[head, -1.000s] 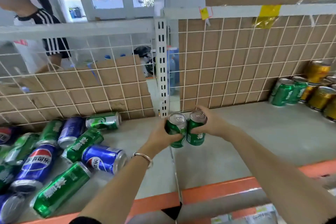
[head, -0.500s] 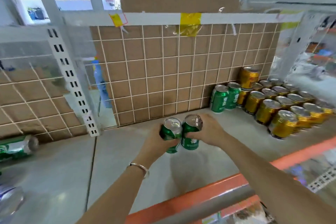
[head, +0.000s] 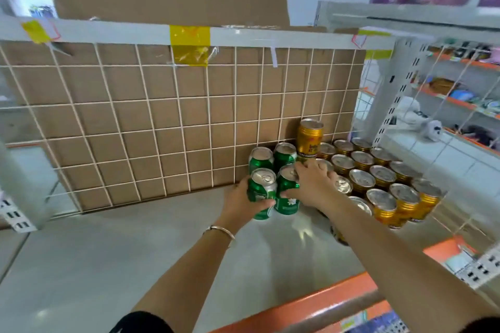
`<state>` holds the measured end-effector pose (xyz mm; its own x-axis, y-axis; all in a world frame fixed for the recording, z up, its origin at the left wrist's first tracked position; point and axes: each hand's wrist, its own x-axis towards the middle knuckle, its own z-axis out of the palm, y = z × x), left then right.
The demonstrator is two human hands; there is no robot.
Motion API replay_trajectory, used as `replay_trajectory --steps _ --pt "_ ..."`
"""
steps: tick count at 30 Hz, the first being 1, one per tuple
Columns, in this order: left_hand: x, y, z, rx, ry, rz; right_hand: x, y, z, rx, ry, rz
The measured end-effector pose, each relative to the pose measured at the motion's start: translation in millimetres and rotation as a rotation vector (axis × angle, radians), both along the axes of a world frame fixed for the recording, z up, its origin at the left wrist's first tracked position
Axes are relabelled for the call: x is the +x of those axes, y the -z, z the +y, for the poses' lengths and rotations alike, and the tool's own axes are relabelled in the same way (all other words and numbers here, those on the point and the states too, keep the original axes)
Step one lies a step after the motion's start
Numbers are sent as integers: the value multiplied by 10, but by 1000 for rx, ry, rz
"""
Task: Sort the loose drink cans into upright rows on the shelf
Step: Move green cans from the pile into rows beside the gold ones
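My left hand [head: 240,201] grips an upright green can [head: 261,192], and my right hand [head: 311,184] grips a second green can [head: 286,197] beside it. Both cans stand on or just above the grey shelf [head: 135,265], directly in front of two upright green cans [head: 261,158] at the back grid. To the right stand several gold cans [head: 384,186] in upright rows. One gold can [head: 309,138] sits stacked on top of the back row.
A white wire grid backed with cardboard [head: 162,116] closes the shelf's rear. An orange front rail [head: 311,303] runs along the near edge. A white upright post [head: 384,94] and wire mesh bound the right side, with another shelving unit [head: 460,84] beyond.
Both hands carried the two green cans rightward along the shelf, from the left bay's pile to the spot in front of the standing green cans. My view swung right with them.
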<state>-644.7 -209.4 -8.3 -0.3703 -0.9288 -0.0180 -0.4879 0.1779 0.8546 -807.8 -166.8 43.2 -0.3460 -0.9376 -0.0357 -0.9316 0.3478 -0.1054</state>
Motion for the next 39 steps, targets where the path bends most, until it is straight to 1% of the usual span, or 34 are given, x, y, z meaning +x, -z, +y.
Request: replay_trajectory --steps 3,8,12,16,19,21,23,26,28,31,35,39 --pt "-223 48 -80 -33 -79 37 -175 -58 -127 16 -32 43" --pt "-427 204 -81 -31 -222 114 -390 -82 -253 13 -98 0" --pt "-474 272 -37 -32 -256 149 -458 -44 -259 13 -113 -36" --pt "-479 263 -27 -17 -259 148 -392 16 -243 -15 -85 10" --pt "-461 255 -4 46 -216 122 -344 23 -201 -28 -64 51" --pt "-394 320 78 110 -220 92 -282 57 -154 -44 -48 35" --pt "-268 437 179 136 -270 119 -147 108 -98 -131 -42 -64" --pt "-32 476 288 109 -219 73 167 147 -42 -293 -112 -158" --pt "147 474 297 73 -214 23 416 191 -16 -327 -206 -202" --pt "515 406 359 30 -305 -64 824 335 8 -346 -360 -276" --pt "1265 349 529 -18 -411 -130 1495 475 92 -286 -484 -283" --pt "2207 188 719 -31 -524 -176 2259 480 70 -16 -577 -272"
